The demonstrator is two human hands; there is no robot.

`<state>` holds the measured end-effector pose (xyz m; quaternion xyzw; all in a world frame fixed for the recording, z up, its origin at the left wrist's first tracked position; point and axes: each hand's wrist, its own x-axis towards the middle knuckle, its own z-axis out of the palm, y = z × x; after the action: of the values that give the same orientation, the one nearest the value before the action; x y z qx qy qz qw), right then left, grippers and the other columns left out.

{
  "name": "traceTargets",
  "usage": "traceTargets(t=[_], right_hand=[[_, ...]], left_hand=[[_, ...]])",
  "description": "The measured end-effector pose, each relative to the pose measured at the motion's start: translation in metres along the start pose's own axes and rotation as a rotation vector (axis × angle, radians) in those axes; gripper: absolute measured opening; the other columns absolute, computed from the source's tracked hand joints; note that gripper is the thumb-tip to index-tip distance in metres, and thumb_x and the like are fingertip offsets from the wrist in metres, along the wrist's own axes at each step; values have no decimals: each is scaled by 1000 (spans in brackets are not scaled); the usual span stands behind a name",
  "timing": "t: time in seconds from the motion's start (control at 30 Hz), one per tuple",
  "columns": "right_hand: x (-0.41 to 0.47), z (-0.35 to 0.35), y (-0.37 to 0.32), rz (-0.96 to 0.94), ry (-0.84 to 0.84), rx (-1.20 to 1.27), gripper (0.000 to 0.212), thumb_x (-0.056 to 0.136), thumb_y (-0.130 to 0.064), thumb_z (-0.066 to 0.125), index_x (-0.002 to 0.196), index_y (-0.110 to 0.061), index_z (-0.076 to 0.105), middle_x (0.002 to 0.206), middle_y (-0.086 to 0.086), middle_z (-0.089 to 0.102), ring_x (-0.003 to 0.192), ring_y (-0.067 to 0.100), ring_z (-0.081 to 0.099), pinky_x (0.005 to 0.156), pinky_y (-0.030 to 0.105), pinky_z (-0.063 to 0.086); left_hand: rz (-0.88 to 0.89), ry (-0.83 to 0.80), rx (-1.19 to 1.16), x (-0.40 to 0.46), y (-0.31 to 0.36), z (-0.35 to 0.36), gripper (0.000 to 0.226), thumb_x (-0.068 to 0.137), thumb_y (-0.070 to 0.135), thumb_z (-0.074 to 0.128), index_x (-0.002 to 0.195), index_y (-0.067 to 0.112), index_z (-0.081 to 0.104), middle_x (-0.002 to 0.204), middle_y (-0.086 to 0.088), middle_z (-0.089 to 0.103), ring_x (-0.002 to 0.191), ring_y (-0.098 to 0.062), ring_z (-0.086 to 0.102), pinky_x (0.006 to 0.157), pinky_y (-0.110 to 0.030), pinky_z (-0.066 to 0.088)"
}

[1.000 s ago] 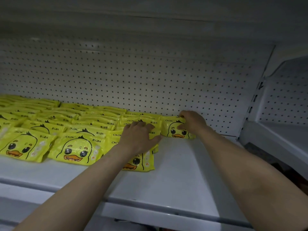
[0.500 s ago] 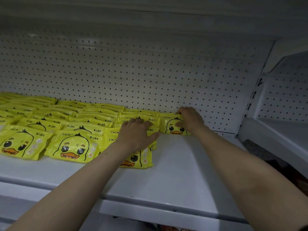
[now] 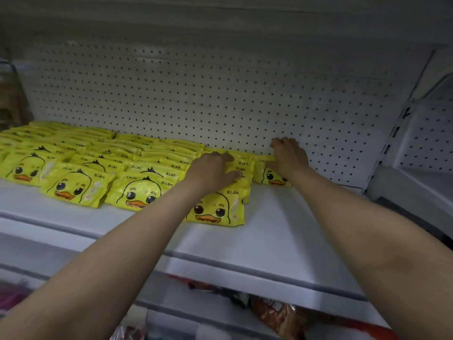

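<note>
Left of the left hand, flat yellow plastic wipe packs printed with a duck face lie in overlapping rows, faces forward for display. The left hand rests flat, fingers straight, on the rightmost row, probably to steady it. Just right of it, a single yellow duck pack starts a new row. The right hand covers it, fingers bent over its far edge, though I cannot tell whether they grip. Beyond the fingertips the white perforated metal back panel blocks any deeper push, and the white metal shelf runs on to the right
</note>
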<state>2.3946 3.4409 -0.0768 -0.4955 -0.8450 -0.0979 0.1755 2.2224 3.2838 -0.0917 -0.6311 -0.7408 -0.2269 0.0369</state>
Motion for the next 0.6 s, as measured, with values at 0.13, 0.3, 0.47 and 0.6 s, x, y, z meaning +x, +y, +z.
traceTargets(t=[0.13,0.3,0.47,0.6], right_hand=[[-7,-41,-57,-98,-49,80,61,85,-38,71,137,-19,47,136,8,49,126,27,44,94,39,45],[-40,-78,-157,-264,-23,170,59,87,-41,68,139,-25,47,142,5,47,131,25,42,96,36,41],[-86,-106,-263,-379,17,229,58,86,-51,66,136,-26,51,140,4,51,131,26,44,100,39,40],[-127,-120,-345,-480,30,316,54,86,-54,63,132,-27,55,139,4,54,131,26,44,106,42,40]], left_hand=[[-73,134,-107,-17,-42,-46,55,83,46,70,132,24,55,128,-7,62,114,-27,58,91,-38,49],[-167,244,-44,-75,-110,-103,57,76,34,78,129,23,58,127,-10,63,117,-30,56,91,-38,48],[-257,307,69,-164,-178,-159,55,84,43,68,133,22,54,129,-12,61,120,-32,54,93,-40,46],[-309,339,154,-243,-228,-203,54,88,49,62,133,21,54,125,-15,61,116,-35,54,91,-41,44]])
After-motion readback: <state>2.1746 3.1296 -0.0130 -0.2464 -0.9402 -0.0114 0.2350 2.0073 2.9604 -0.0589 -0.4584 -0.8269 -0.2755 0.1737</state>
